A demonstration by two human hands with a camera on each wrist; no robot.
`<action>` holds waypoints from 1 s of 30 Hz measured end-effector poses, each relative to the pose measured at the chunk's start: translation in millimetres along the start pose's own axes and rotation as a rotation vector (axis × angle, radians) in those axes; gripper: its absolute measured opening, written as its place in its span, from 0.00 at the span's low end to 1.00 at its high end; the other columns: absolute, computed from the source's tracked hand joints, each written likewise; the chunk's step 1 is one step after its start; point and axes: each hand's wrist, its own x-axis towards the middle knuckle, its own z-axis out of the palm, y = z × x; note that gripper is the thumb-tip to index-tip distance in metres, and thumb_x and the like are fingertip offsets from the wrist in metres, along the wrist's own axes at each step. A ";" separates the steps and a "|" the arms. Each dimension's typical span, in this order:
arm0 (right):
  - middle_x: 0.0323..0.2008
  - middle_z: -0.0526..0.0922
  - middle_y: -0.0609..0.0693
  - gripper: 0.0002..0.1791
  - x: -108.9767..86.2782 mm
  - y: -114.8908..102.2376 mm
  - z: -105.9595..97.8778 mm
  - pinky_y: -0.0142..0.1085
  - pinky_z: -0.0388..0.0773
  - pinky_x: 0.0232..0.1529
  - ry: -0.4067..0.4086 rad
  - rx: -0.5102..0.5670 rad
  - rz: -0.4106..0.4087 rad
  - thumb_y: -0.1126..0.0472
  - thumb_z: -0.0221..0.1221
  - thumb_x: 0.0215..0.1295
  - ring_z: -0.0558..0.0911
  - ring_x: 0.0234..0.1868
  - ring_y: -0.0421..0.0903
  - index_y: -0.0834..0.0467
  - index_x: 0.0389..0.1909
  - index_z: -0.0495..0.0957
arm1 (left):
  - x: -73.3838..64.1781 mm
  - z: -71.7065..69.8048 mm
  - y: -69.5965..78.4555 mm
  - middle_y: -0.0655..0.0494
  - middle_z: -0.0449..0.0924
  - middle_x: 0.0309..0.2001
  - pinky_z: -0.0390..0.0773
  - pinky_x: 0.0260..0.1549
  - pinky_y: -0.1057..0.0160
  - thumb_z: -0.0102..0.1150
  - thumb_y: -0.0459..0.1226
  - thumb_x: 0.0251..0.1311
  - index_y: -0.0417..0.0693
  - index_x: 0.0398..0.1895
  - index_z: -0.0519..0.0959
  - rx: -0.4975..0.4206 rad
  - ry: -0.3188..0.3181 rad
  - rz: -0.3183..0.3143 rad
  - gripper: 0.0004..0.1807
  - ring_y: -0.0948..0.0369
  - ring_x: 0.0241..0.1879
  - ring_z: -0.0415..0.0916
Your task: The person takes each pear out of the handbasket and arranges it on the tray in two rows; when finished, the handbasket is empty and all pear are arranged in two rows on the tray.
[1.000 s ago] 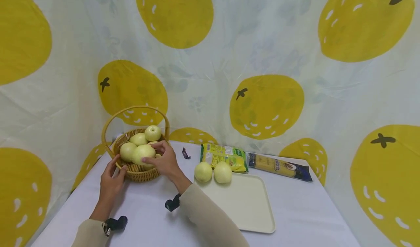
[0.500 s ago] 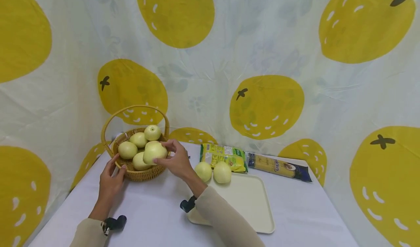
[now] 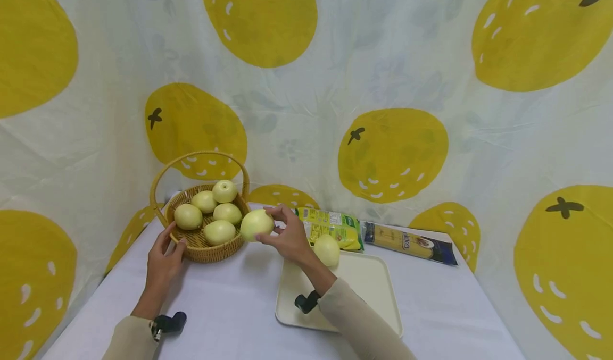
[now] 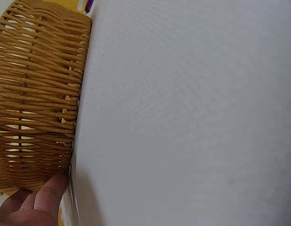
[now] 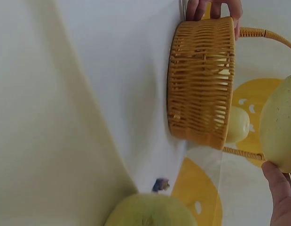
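My right hand [image 3: 293, 237] pinches a round, pale yellow-green fruit [image 3: 257, 225] between thumb and fingers, just right of the wicker basket [image 3: 210, 253]. In the right wrist view, the held fruit [image 5: 280, 125] shows a finely speckled skin. My left hand [image 3: 163, 259] holds the basket's near-left rim; in the left wrist view its fingers [image 4: 49, 195] lie against the woven side. Several similar fruits [image 3: 219, 232] sit inside the basket, under its tall arched handle [image 3: 206, 152]. Another fruit [image 3: 326, 250] rests on the cream tray [image 3: 354, 301], at its back edge.
Behind the tray lies a yellow-green packet [image 3: 342, 229], with a long pasta-like packet [image 3: 409, 243] to its right. A small dark wrapped item [image 5: 161, 184] lies on the white tablecloth [image 3: 230, 307]. A fruit-print curtain [image 3: 297, 136] closes off the back and sides.
My right hand has lifted the fruit out of the basket and carried it rightward past the rim. It now covers the tray's left fruit in the head view. My left hand stays on the basket.
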 end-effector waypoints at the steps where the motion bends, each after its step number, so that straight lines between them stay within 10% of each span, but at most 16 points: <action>1: 0.68 0.81 0.50 0.31 -1.6 0.2 -4.4 0.45 0.87 0.64 0.003 -0.003 0.001 0.66 0.79 0.56 0.82 0.67 0.49 0.57 0.60 0.77 | -0.3 0.0 0.5 0.50 0.40 0.88 0.62 0.80 0.38 0.48 0.48 0.82 0.63 0.88 0.51 -0.001 0.000 -0.004 0.36 0.43 0.87 0.42; 30: 0.72 0.79 0.53 0.31 -50.9 10.1 -134.2 0.43 0.86 0.64 0.062 -0.073 0.107 0.66 0.78 0.57 0.78 0.72 0.55 0.55 0.60 0.76 | 1.5 0.0 3.3 0.53 0.37 0.88 0.63 0.78 0.38 0.47 0.47 0.82 0.69 0.88 0.50 -0.009 -0.010 -0.054 0.36 0.45 0.87 0.39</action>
